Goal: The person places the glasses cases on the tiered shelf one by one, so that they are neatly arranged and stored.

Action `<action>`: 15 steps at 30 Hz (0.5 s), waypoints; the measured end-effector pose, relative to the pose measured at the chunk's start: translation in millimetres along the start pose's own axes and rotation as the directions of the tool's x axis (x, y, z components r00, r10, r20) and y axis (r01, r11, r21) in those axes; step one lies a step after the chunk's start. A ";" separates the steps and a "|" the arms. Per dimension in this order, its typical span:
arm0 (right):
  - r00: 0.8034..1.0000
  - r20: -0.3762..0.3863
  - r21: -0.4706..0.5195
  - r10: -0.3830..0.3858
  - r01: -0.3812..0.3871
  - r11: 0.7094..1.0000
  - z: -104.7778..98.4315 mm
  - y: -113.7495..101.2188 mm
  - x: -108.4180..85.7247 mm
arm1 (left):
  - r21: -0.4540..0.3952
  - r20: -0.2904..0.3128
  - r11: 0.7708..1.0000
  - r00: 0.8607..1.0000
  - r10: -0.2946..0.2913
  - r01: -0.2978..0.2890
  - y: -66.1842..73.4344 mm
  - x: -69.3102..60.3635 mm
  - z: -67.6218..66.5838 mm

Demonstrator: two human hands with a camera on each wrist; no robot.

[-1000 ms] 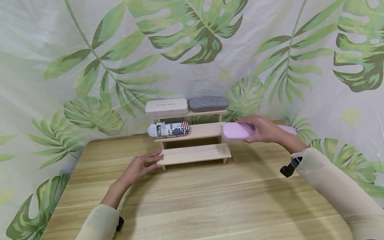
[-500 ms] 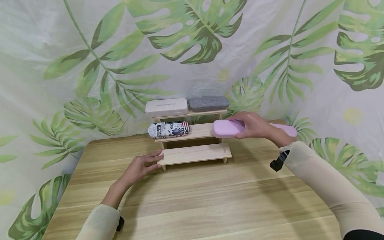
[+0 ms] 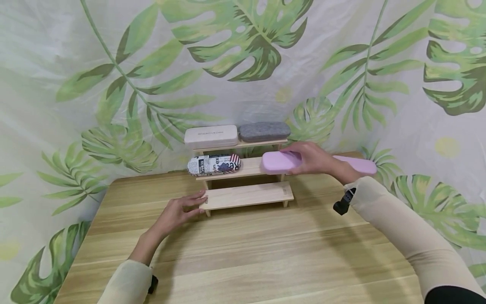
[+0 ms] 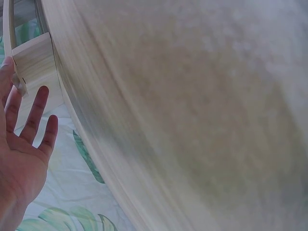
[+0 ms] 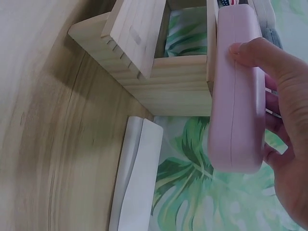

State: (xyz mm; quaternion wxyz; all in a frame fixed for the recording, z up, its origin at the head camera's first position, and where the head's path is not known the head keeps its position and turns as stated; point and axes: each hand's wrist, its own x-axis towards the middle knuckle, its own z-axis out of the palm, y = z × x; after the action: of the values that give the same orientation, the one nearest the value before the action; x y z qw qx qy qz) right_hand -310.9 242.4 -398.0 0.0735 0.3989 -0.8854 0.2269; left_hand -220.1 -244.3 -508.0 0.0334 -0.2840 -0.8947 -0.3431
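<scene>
Leaf-print cloth (image 3: 243, 97) on the far side, wooden table (image 3: 247, 253) before it, three-tier stand (image 3: 247, 195) on top, pink case (image 3: 279, 162) in the right hand (image 3: 309, 158)

The stand sits toward the far edge of the table, its lowest tier near and its highest far. The right hand grips the pink case at the right end of the middle tier; whether case and wood touch, I cannot tell. The left hand (image 3: 178, 213), fingers extended, touches the left end of the near tier. A lilac case (image 3: 357, 165) lies on the table at far right, partly behind the right wrist. On the far tier, a white case (image 3: 211, 136) sits left of a grey case (image 3: 264, 131); a newsprint-patterned case (image 3: 214, 164) rests on the middle tier's left half
</scene>
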 end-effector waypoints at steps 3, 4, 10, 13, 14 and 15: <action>1.000 0.008 0.007 -0.003 0.003 1.000 1.5 -0.3 2.8 | 0.004 -0.009 1.000 1.000 0.011 -0.011 0.0 0.1 0.8; 1.000 0.010 0.006 -0.004 0.004 1.000 2.0 -0.4 3.5 | 0.006 -0.011 1.000 1.000 0.014 -0.014 -0.1 0.1 1.0; 0.999 0.031 -0.015 -0.013 0.013 1.000 4.1 -2.5 8.7 | 0.001 -0.012 1.000 1.000 0.015 -0.015 -0.4 -0.6 1.8; 0.999 0.034 -0.019 -0.019 0.019 1.000 3.9 -4.6 11.5 | -0.004 -0.015 1.000 1.000 0.015 -0.015 -0.5 -0.8 2.0; 0.999 0.036 -0.017 -0.020 0.020 1.000 3.7 -5.3 12.3 | -0.004 -0.018 1.000 1.000 0.019 -0.019 -0.5 -1.0 2.2; 0.999 0.037 -0.014 -0.020 0.021 1.000 3.5 -5.9 12.9 | -0.005 -0.020 1.000 1.000 0.020 -0.020 -0.6 -1.0 2.2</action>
State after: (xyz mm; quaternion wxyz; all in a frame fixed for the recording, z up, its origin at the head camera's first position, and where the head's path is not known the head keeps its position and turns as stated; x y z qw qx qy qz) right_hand -315.0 228.7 -395.1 0.0623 0.4115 -0.8841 0.2125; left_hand -219.3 -243.7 -510.3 0.0451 -0.2896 -0.8906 -0.3478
